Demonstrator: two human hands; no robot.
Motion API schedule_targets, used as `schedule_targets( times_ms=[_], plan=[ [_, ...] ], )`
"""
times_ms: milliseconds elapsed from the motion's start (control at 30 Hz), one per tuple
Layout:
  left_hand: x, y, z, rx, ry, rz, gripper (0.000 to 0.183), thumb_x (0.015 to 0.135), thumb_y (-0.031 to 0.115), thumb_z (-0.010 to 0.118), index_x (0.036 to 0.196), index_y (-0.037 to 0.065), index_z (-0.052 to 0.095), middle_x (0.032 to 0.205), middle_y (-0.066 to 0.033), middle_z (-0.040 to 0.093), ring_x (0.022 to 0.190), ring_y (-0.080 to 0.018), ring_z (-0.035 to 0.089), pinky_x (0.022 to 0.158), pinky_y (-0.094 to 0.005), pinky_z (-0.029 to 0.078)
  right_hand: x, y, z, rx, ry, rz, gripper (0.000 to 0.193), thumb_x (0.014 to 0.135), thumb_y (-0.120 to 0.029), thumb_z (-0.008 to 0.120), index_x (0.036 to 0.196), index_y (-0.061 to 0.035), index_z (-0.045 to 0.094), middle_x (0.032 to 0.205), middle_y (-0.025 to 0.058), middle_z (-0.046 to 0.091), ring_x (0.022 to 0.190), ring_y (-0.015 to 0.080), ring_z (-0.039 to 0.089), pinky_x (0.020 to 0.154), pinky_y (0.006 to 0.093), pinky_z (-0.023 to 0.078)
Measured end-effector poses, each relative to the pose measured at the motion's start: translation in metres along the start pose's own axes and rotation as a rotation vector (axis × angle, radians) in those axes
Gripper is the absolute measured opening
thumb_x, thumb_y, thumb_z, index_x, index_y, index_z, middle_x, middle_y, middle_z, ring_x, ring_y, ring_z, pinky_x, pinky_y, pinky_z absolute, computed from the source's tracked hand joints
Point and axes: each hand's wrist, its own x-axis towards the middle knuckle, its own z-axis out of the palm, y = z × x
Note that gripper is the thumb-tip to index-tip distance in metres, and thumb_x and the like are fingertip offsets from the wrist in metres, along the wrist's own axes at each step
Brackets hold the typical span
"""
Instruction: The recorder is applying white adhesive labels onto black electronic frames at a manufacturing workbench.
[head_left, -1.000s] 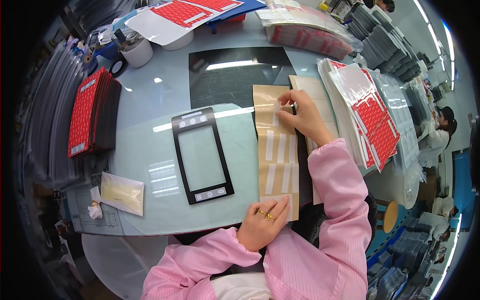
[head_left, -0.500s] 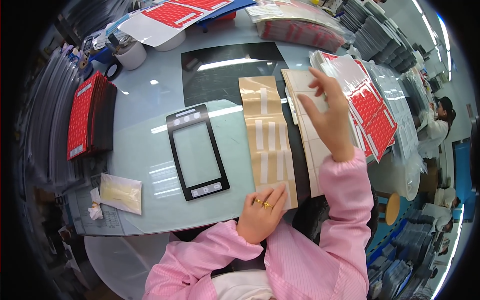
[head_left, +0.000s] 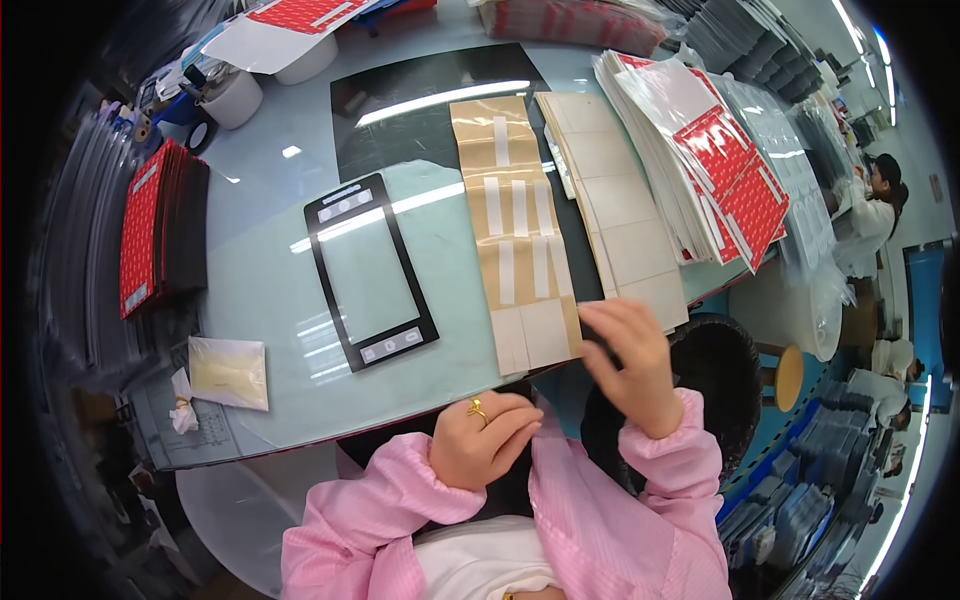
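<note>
My left hand [head_left: 485,438], with a gold ring, is in front of the table's near edge. Its fingers are curled together, and whatever they may hold is hidden. My right hand [head_left: 630,365] hovers by the lower right corner of a brown backing sheet [head_left: 482,222], thumb and fingers apart, nothing visible between them. White strips are stuck along that sheet, and pale rectangular pieces cover its near end. To its left lies a black-bordered clear panel [head_left: 417,338] with small pale windows at both ends. Pale gridded sheets [head_left: 620,213] lie right of the brown sheet.
Red-and-white sheets [head_left: 735,165] are stacked at the right, and a red-faced stack [head_left: 145,235] stands at the left. A small pale packet [head_left: 228,373] rests near the left front. Beyond is a dark sheet [head_left: 400,110]. A black-lined bin [head_left: 715,390] stands below the right edge.
My right hand has come back from above the gridded sheets toward the brown sheet's near end. My left hand has left that sheet, drawn toward me and curled. The view has shifted slightly.
</note>
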Motion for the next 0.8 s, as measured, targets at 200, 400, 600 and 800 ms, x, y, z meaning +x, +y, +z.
schedule_targets(
  times_ms=[200,400,600,800],
  plan=[
    [-0.029,-0.007,0.011,-0.757,-0.236,-0.857,0.041,0.106,0.028,0.057,0.132,-0.003,0.064,0.124,-0.0167,0.071,0.101,-0.0245,0.072,0.083,-0.0353,0.059,-0.030,0.007,0.019,-0.260,-0.134,-0.153,0.037,0.081,-0.008,0.077,0.117,-0.0057,0.073,0.130,0.0085,0.070,0.132,0.0310,0.060,0.115,0.0528,0.041],
    [0.006,0.004,0.012,-1.362,-0.034,-1.032,0.055,0.109,0.036,0.047,0.149,-0.003,0.045,0.143,-0.0162,0.059,0.126,-0.0273,0.063,0.106,-0.0440,0.054,-0.044,-0.004,0.011,-0.201,-0.032,-0.280,0.026,0.081,-0.004,0.070,0.106,-0.0063,0.076,0.117,0.0086,0.074,0.106,0.0286,0.068,0.102,0.0466,0.051],
    [0.017,0.000,0.019,-1.343,-0.024,-1.180,0.041,0.106,0.022,0.059,0.139,-0.001,0.055,0.133,-0.0100,0.066,0.119,-0.0198,0.066,0.102,-0.0382,0.055,-0.044,-0.015,-0.007,-0.073,-0.015,-0.185,0.031,0.078,0.003,0.066,0.107,-0.0036,0.075,0.115,0.0118,0.074,0.099,0.0302,0.067,0.094,0.0422,0.053],
    [0.020,0.003,0.021,-1.326,-0.060,-1.145,0.041,0.106,0.024,0.059,0.139,0.000,0.057,0.132,-0.0092,0.066,0.119,-0.0202,0.066,0.103,-0.0377,0.054,-0.029,-0.018,-0.004,0.037,0.075,0.070,0.031,0.080,-0.003,0.078,0.111,-0.0030,0.072,0.103,0.0099,0.064,0.093,0.0292,0.062,0.079,0.0382,0.051]
  ],
)
